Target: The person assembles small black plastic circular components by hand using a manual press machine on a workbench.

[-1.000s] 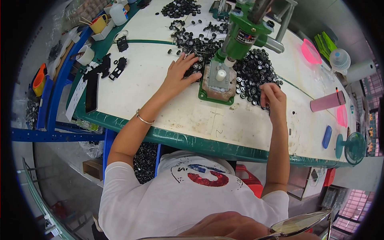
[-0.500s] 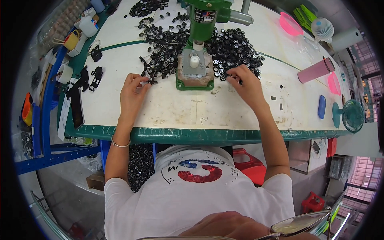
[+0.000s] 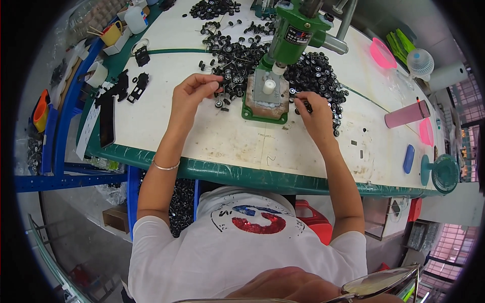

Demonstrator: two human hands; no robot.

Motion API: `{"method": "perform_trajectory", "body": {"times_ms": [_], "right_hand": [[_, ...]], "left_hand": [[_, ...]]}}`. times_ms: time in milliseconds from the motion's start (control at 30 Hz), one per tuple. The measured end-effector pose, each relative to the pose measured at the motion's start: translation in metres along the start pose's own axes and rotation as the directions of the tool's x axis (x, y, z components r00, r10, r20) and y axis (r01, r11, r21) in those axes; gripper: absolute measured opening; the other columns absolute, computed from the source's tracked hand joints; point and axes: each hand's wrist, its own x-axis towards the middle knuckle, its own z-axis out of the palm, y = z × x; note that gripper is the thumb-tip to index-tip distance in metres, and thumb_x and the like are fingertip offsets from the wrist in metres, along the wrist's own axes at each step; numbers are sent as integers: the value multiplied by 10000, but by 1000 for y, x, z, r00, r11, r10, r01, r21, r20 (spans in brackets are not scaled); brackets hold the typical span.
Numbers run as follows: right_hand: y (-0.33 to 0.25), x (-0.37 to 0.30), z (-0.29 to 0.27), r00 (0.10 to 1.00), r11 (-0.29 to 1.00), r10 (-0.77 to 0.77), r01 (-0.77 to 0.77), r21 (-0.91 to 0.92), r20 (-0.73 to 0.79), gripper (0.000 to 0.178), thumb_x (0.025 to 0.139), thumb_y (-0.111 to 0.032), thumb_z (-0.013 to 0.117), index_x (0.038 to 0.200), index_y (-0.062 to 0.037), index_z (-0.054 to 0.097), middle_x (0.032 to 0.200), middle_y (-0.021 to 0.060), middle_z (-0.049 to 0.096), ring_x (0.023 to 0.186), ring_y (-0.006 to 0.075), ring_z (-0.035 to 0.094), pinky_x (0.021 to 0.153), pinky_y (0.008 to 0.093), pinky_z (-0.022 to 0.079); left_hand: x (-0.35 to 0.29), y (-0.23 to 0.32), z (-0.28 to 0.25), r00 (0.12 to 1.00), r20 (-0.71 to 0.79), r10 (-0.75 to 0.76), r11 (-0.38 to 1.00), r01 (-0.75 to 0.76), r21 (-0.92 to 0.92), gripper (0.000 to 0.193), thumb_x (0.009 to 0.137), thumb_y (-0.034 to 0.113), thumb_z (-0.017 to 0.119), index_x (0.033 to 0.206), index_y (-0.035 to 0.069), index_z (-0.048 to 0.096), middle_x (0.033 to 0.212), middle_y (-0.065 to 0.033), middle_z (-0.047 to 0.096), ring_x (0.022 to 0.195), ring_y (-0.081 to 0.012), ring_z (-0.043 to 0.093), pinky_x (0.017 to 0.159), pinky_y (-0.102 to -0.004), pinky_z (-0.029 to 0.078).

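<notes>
Firstly, left hand point(image 3: 191, 96): at the left heap of wheels point(image 3: 237, 55), thumb and forefinger drawn together in a pinch. One wheel point(image 3: 219, 103), black with a pale hub, lies or hangs just below the fingertips; whether the hand grips it cannot be told. A bracelet point(image 3: 165, 166) circles the wrist.

Right hand point(image 3: 317, 115): at the near left edge of the right heap of wheels point(image 3: 323, 81), fingers curled toward the thumb. Something dark shows between them; whether it is held or lies behind cannot be told.

Press point(image 3: 290, 35): one, green, with a grey side lever point(image 3: 335, 44), standing between the two heaps. Its base carries a grey metal plate point(image 3: 260, 96), on which a white round block point(image 3: 269, 87) sits below the ram.

Wheels: small, black, many with pale hubs; the left heap includes some on thin axles. A further heap point(image 3: 214, 8) lies at the far side of the table point(image 3: 227, 139), which is pale with a green edge.

Table, left side: black plastic parts point(image 3: 138, 88); a dark phone point(image 3: 107, 121); a yellow mug point(image 3: 111, 34); a white bottle point(image 3: 136, 20).

Table, right side: a pink tumbler point(image 3: 404, 115), lying down; a blue case point(image 3: 408, 159); a green fan point(image 3: 445, 174).

Below the table edge: a blue bin point(image 3: 133, 194) with small black parts.
</notes>
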Motion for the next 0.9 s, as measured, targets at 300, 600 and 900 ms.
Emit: {"method": "perform_trajectory", "body": {"times_ms": [300,600,900], "right_hand": [[-33,45,25,943,714,281,-329,618,177,194,862,-100,602,1033,-14,635,815,85,658,732,147,622,681,273,485],[-19,64,26,831,472,296,-557,684,472,200,838,-104,635,1005,6,644,800,25,620,639,75,516,595,220,433],[23,72,-5,748,-141,416,-508,850,516,286,904,-142,563,1151,0,537,716,-27,467,597,58,406,519,194,330]], "left_hand": [[26,-14,49,950,221,-220,906,283,-314,248,814,11,656,1060,-12,635,995,-117,670,935,-181,651,861,-283,518],[30,-25,67,984,70,-162,976,171,-138,171,769,21,715,938,21,692,858,-31,680,778,-91,622,723,-216,493],[37,-24,91,990,141,-29,1000,30,-4,177,720,97,748,869,9,707,746,-8,660,657,-57,535,641,-220,439]]}}
